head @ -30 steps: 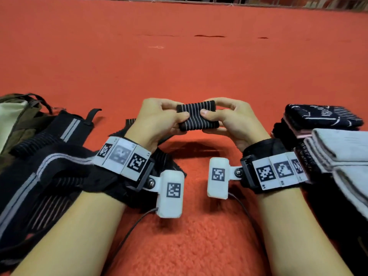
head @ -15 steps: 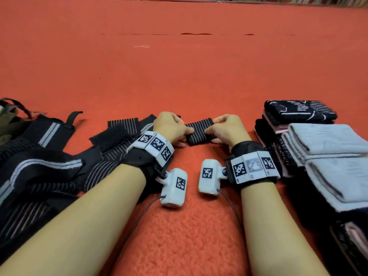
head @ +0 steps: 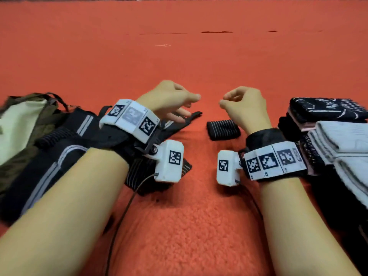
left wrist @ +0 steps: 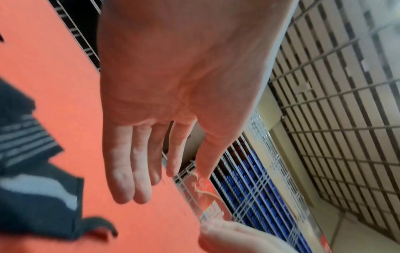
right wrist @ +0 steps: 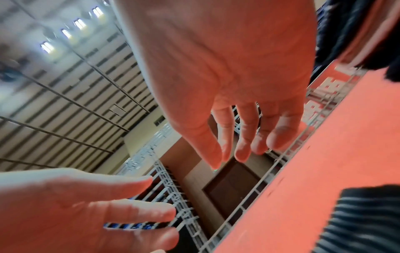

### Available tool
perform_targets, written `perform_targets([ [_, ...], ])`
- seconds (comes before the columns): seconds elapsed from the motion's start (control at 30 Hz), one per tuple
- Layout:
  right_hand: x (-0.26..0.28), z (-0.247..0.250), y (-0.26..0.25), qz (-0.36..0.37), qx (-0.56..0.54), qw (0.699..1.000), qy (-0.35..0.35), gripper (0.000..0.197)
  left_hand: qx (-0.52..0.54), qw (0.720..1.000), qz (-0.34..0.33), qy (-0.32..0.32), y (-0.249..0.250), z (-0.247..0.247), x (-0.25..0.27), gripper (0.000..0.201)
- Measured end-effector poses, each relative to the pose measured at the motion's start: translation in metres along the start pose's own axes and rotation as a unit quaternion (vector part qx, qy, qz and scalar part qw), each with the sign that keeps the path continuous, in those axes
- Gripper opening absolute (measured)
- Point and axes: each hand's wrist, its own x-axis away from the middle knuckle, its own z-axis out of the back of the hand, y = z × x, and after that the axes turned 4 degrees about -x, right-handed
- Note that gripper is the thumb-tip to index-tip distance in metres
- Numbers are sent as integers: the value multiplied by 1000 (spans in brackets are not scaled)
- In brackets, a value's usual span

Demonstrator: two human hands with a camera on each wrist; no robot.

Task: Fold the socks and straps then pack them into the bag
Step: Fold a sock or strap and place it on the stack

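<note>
No words can be read on the socks or the straps; the red sign behind the wire fence in the wrist views is too blurry to read, and the white boxes on both wrists (head: 170,160) only have black-and-white square codes. The left hand (head: 169,98) is up in the air with loose, nearly straight fingers and has nothing in it. The right hand (head: 246,105) is up too, with fingers gently bent, and it is also empty. The little folded strap (head: 223,129), black with thin pale lines, lies on the red carpet (head: 179,226) just below and a bit to the left of the right hand, not touching it. It sits between the two hands, nearer the right one. On the left side lies a messy pile of black straps (head: 59,148) with grey stripes, under the left arm. Farther left is the green bag (head: 18,124), open and showing a pale inside. On the right side is a neat stack of folded socks (head: 338,136), some white and some black with white marks.
</note>
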Motion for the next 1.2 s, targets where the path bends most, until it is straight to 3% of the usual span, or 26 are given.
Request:
perform_targets([
  [0.1, 20, -21, -26, 58, -3, 987, -150, 8, 13, 999, 2, 47, -11, 41, 21, 21],
  [0.23, 45, -51, -30, 33, 73, 909, -408, 36, -30, 995, 57, 80, -51, 62, 36, 18],
  [0.33, 51, -61, -24, 47, 149, 876, -456, 65, -107, 990, 79, 36, -75, 60, 41, 19],
  [0.4, 53, -64, -22, 49, 135, 877, -458, 54, -188, 979, 70, -25, -81, 56, 47, 19],
  [0.47, 54, -63, -22, 66, 119, 890, -436, 25, -268, 958, 66, -73, -79, 52, 52, 28],
  [0.5, 53, -61, -23, 72, 95, 902, -416, 13, -293, 951, 63, -77, -77, 51, 55, 33],
  [0.57, 49, -56, -26, 84, 57, 925, -367, 13, -294, 952, 56, -61, -73, 51, 55, 38],
  [0.7, 40, -42, -33, 39, -95, 944, -314, 6, -105, 994, 8, 12, -56, 46, 51, 22],
  [0.8, 34, -33, -33, 28, -163, 956, -242, 4, 21, 997, -9, 76, -49, 39, 46, 18],
  [0.97, 31, -27, -31, 8, -241, 951, -193, 8, -10, 999, -17, 49, -58, 26, 38, 18],
  [1.1, 31, -27, -31, -17, -262, 950, -169, 7, 48, 998, -42, 28, -62, 18, 37, 19],
  [1.2, 29, -31, -31, -42, -302, 941, -146, 10, 120, 990, -48, 61, -63, 19, 35, 15],
])
